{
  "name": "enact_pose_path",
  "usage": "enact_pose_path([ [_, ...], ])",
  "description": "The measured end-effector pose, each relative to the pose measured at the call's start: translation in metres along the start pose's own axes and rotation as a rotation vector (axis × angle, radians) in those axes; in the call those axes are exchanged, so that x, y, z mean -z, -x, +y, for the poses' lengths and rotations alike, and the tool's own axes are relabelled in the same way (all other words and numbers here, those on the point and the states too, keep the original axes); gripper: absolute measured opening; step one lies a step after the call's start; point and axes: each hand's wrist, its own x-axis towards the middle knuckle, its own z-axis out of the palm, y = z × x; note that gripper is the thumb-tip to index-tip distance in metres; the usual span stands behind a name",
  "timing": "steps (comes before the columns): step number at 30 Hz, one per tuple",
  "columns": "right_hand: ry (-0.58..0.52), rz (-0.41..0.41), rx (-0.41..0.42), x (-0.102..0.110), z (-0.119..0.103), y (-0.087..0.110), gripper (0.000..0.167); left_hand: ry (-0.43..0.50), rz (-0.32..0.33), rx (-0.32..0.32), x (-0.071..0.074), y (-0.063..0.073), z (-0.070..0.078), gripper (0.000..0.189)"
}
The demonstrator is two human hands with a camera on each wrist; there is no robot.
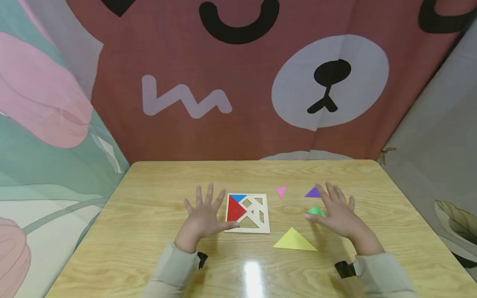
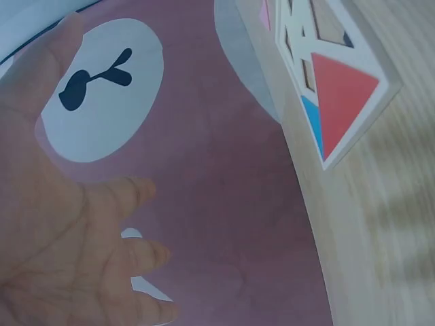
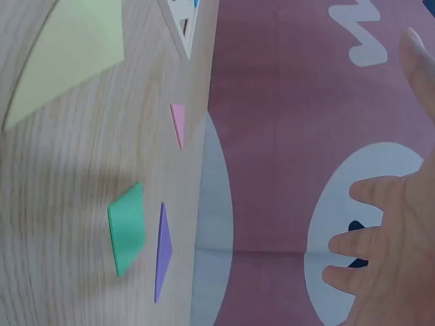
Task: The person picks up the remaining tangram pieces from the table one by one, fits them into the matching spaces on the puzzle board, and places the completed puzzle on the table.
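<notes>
My left hand (image 1: 204, 219) hovers with fingers spread at the left side of a white tangram board (image 1: 257, 231); its thumb overlaps the board's edge in the head view. A red triangle (image 1: 234, 209) and a blue triangle (image 1: 238, 198) sit in the board, whose other cutouts are bare. Fingers also apart, my right hand (image 1: 339, 215) is raised over the loose pieces on the right. Near its thumb lies a green piece (image 3: 128, 229), with a purple triangle (image 3: 163, 252) beyond it. Both palms show in the wrist views, holding nothing.
On the wooden table (image 1: 156, 194), a large yellow triangle (image 1: 294, 240) lies right of the board, towards the front. A small pink triangle (image 1: 281, 191) is farther back. An orange bit (image 1: 348, 203) peeks out behind the right hand. Printed cloth (image 1: 238, 136) hangs behind the table.
</notes>
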Motion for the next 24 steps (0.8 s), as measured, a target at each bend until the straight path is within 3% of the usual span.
enact_pose_path([
  [9, 0.005, 0.003, 0.034, -0.008, -0.012, -0.001, 0.089, 0.016, -0.015, 0.002, -0.005, 0.003, -0.002, 0.097],
  [24, 0.007, 0.002, 0.071, -0.024, -0.014, -0.001, 0.091, 0.097, -0.055, -0.005, -0.020, 0.000, -0.002, 0.099],
])
